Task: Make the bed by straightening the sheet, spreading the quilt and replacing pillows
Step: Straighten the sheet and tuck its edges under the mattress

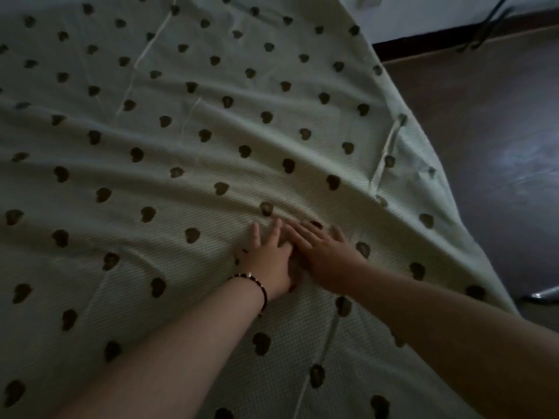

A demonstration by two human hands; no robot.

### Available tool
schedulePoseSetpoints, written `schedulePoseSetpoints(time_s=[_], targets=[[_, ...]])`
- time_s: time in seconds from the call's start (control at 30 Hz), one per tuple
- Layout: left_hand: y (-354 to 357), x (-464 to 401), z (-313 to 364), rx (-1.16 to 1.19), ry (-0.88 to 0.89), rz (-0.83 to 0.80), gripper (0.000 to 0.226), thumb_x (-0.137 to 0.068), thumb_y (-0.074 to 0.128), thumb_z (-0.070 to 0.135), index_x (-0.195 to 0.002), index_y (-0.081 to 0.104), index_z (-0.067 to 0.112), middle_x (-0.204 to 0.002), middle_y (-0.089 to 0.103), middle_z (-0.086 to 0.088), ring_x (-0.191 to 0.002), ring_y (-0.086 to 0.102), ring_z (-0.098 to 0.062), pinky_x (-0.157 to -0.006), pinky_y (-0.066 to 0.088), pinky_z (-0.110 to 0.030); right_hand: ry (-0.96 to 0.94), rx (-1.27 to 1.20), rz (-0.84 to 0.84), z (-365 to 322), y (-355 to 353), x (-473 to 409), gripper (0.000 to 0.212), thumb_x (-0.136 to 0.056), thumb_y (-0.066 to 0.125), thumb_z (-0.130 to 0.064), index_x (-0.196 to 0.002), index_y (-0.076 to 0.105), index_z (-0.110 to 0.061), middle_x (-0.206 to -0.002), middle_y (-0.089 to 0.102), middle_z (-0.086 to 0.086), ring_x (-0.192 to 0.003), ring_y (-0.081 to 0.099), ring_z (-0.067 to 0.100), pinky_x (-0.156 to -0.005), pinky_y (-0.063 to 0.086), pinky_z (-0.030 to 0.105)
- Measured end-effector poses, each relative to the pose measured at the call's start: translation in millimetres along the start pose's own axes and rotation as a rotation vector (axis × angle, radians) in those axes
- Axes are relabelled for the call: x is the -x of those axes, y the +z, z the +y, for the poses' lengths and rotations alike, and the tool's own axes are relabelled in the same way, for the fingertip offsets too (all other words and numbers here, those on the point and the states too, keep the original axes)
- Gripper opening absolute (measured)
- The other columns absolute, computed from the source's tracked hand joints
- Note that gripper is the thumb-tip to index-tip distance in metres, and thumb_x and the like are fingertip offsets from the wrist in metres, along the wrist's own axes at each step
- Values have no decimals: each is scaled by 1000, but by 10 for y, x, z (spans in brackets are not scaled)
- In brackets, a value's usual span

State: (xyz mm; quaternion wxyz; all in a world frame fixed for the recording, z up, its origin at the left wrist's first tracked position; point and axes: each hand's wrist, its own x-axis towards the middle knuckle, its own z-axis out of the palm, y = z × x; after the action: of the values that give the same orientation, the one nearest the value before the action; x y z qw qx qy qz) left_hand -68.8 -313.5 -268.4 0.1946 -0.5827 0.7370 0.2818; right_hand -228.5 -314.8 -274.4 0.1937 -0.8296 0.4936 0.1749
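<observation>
Sheet: pale cloth (187,152) printed with small dark heart shapes lies spread over the bed, reaching to the bed's right edge, where it drapes down toward the dark floor (484,122).
Creases: long folds fan out across the cloth from the spot under the hands toward the bed's left side and far end; raised ridges also run near the right edge.
Left hand: left hand (269,261) lies flat on the cloth, fingers straight and spread, grip released, nothing held; a dark beaded bracelet (257,285) sits on its wrist.
Right hand: right hand (323,255) is flat too, fingers extended, partly overlapping the left hand's fingers, grip likewise released.
Why placed so: both palms together near the bed's right edge look set to press and sweep the folds outward, so the step in hand is probably straightening the sheet.
Quilt and pillows: none visible.
Writing: no brand, label or readable text anywhere; the hearts are pattern only.
</observation>
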Motion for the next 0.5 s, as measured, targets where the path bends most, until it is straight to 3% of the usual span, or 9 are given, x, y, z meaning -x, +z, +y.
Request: schedulePoseSetpoints(time_s=[0.1,0.17,0.3,0.5], targets=[[-30,-178,307,-2,58,-51,93,-80,60,65,-145,-6,56,-152,-35,18,-137,-34,-43,-103,12,-78,147,-32,43,693,138,183,63,-101,20,-55,-151,-17,-45,-162,-19,-18,-151,-14,13,-114,12,70],[-98,-328,471,1,68,-55,97,-74,61,71,-142,-8,61,-152,-33,18,-135,-35,-46,-100,7,-82,195,-13,54,1076,112,235,58,-99,12,-58,-148,-18,-53,-162,-22,-17,-151,-16,15,-113,8,73],[-230,-635,778,-40,70,-45,107,-61,65,79,-138,-8,66,-153,-30,21,-135,-32,-50,-93,5,-86,274,-65,87,1663,56,287,50,-98,7,-65,-145,-11,-63,-163,-15,-19,-151,-14,13,-112,3,73],[-332,-816,910,-54,68,-38,106,-57,66,81,-134,-6,71,-153,-28,23,-134,-32,-52,-90,0,-87,374,-203,134,2145,35,349,49,-97,7,-66,-145,-1,-66,-163,-15,-20,-151,-15,11,-113,12,71]])
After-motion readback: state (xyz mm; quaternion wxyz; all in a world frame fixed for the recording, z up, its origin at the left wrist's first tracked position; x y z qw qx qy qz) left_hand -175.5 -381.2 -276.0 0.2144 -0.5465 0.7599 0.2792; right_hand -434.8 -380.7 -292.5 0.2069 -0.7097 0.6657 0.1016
